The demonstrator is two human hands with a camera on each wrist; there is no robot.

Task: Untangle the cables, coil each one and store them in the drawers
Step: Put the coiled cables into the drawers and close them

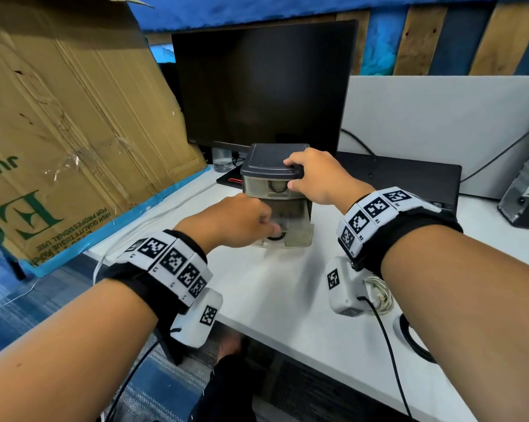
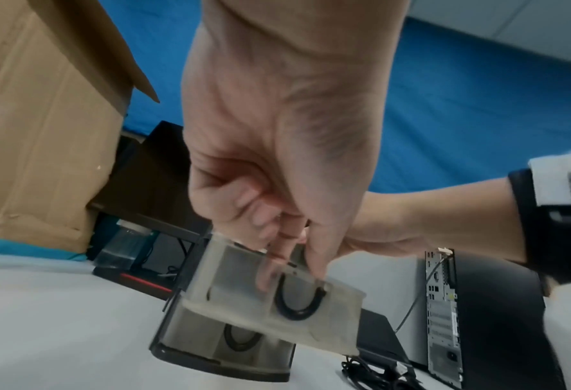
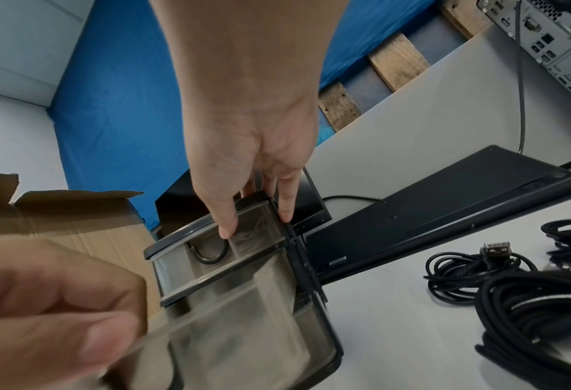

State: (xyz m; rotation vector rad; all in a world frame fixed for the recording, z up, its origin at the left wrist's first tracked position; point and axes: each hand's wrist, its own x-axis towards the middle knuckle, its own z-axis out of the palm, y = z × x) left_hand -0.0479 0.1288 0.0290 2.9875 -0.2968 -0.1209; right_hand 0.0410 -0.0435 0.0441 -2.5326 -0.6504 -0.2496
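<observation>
Left hand (image 1: 235,219) pinching middle drawer (image 2: 274,295) front, pulled out toward the body; right hand (image 1: 315,178) spread, pressing down on drawer unit (image 1: 272,161); cables (image 3: 478,266) lying nearer the right.

The drawers (image 1: 276,190) are looking like cloudy see-through plastic under a dark matt plastic top (image 1: 275,161). The box (image 1: 74,123) is showing brown, creased cardboard with blue tape. The surface (image 1: 287,287) is looking white and smooth. The cables (image 3: 524,298) are looking like black rubbery plastic. The screen (image 1: 263,83) is shining dark and glossy.
</observation>
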